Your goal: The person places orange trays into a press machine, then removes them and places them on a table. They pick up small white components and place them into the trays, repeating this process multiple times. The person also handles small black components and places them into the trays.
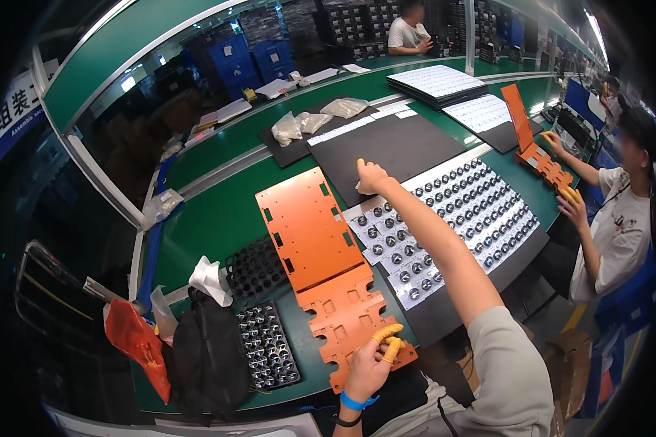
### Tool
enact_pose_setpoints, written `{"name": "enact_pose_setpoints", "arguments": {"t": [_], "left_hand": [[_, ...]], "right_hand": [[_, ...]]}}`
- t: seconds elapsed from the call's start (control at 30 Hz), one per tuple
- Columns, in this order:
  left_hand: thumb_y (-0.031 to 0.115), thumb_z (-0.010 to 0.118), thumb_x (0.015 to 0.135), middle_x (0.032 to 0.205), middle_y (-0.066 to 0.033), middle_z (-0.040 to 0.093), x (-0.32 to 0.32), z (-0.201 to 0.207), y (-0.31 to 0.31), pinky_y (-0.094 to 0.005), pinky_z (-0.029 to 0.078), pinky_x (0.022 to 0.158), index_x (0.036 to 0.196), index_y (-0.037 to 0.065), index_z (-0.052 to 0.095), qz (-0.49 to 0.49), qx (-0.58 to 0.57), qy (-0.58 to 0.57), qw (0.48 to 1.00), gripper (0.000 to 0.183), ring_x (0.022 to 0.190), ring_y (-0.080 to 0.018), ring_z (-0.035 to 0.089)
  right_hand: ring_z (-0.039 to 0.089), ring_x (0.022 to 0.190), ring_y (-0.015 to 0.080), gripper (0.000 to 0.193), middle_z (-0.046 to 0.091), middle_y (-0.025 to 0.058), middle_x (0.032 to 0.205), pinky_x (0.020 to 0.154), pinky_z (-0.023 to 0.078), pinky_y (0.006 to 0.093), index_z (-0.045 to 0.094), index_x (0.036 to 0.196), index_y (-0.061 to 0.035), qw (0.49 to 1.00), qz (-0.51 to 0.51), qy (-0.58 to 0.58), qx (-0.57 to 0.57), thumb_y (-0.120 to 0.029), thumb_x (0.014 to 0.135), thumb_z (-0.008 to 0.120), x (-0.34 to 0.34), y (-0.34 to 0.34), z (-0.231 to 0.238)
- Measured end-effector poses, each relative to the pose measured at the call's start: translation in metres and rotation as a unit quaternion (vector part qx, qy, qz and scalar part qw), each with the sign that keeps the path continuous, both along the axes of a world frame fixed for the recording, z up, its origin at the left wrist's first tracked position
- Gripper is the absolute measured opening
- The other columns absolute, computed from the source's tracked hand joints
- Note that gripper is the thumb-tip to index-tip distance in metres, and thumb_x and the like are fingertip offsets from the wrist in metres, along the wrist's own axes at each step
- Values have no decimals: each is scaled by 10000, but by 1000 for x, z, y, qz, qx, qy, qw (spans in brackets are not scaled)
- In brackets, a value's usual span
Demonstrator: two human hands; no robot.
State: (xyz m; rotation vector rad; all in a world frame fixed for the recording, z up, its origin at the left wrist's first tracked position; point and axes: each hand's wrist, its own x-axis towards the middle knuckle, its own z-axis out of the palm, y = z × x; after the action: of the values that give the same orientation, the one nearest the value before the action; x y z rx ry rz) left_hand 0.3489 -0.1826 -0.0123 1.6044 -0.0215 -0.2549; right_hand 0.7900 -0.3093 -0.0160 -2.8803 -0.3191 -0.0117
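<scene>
Below the middle, my left hand [372,358] lies over the near end of an orange jig [342,309], its fingers curled together and tipped with yellow finger covers. Whether something small is pinched there is hidden. The jig's flat hinged plate [306,226] lies folded open away from me, with rectangular slots along its sides. My right arm reaches across white panels carrying rows of round dark-centred parts [463,211]. Beyond them, my right hand [372,178] is closed above a black board [386,149]; what its fingers hold I cannot make out.
Left of the jig are a black tray of shiny round parts [267,346], a second black tray [254,271] and a dark cloth bag [208,357]. Clear bags [313,121] and stacked white sheets [436,80] lie farther back. A co-worker [619,211] handles another orange jig [536,153] at right.
</scene>
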Motion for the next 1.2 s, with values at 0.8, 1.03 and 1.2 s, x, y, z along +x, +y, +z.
{"name": "enact_pose_setpoints", "arguments": {"t": [0.8, 1.03, 1.2], "left_hand": [[91, 614, 942, 907, -68, 720, -1, 0, -1, -215, 508, 640, 1253, 47, 628, 0, -19, 4, 1000, 314, 676, -61, 608], [107, 607, 967, 951, -57, 691, 19, 64, 2, -202, 508, 688, 1241, 28, 623, -79, 60, -68, 993, 286, 759, -50, 618], [153, 638, 935, 962, -97, 698, 87, 105, -23, -245, 515, 738, 1187, -9, 631, -26, 176, -75, 981, 300, 836, -95, 652]], "right_hand": [[610, 1110, 402, 727, 600, 256, 1182, 937, 523, 432, 441, 1229, 22, 1000, 4, -10, 30, -298, 692, 810, -3, -17, 1], [625, 1074, 418, 768, 627, 262, 1134, 921, 526, 436, 447, 1227, 45, 998, 17, -15, 60, -328, 670, 823, -1, -29, 1], [625, 1074, 420, 729, 637, 272, 1120, 919, 528, 440, 476, 1190, 58, 997, 8, -12, 82, -313, 664, 819, -1, -34, 1]]}}
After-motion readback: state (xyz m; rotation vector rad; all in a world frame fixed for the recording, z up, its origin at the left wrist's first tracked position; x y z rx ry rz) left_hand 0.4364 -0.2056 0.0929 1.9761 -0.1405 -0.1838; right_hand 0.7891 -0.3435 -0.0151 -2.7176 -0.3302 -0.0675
